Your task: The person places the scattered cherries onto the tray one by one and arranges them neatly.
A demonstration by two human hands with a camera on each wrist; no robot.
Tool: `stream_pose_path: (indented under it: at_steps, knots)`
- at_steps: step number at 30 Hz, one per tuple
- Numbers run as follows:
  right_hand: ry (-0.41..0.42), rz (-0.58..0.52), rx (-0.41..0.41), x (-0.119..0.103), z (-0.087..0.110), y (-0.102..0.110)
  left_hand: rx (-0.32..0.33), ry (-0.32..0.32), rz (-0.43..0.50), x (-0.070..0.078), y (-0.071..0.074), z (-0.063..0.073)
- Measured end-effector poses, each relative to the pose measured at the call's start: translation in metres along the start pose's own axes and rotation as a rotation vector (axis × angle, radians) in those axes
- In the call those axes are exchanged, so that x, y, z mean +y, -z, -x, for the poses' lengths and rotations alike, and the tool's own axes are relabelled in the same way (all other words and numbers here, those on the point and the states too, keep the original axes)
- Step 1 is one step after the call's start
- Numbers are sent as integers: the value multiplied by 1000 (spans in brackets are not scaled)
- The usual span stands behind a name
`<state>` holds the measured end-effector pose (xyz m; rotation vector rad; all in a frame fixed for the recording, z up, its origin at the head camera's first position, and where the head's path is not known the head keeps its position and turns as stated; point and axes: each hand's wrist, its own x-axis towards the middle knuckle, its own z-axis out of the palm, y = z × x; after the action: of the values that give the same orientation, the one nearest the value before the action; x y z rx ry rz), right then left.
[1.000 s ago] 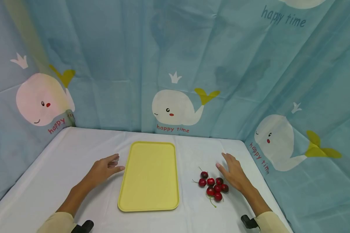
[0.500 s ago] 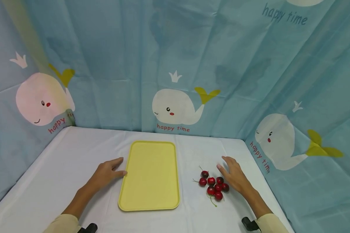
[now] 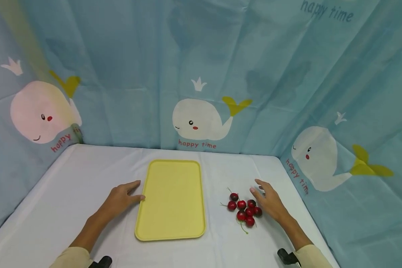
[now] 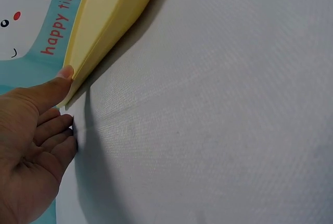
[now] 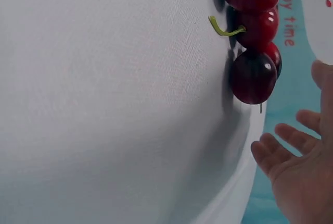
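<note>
A yellow rectangular tray (image 3: 171,201) lies flat on the white cloth. My left hand (image 3: 122,199) is at its left side, thumb tip right at the rim. In the left wrist view, the thumb of that left hand (image 4: 31,146) overlaps the edge of the tray (image 4: 106,23), while the other fingers bend loosely below it. Several dark red cherries (image 3: 241,216), some with green stems, lie in a cluster right of the tray. Just right of them hovers my right hand (image 3: 271,203), fingers relaxed and holding nothing. The right wrist view shows cherries (image 5: 253,77) beside the spread fingers.
White cloth (image 3: 100,167) covers the table. Behind it and along both sides hangs a blue curtain (image 3: 130,74) printed with whales. A dark strap-mounted device (image 3: 102,261) sits at the left wrist, and a similar one (image 3: 287,257) at the right.
My left hand has moved slightly right and toward me, bringing its thumb to the tray's rim. The right hand stays nearly still beside the cherries. The head view tilts slightly.
</note>
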<state>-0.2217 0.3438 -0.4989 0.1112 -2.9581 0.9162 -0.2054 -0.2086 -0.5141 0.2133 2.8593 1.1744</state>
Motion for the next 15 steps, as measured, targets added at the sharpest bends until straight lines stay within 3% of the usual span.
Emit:
stream_pose_path:
  at_steps: [6,15]
  knots:
    - [30,-87,45,9,5,1,-5,16,4,-1,-1,-1]
    - [-19,-138,65,14,16,3,-5,22,9,-1,0,-1]
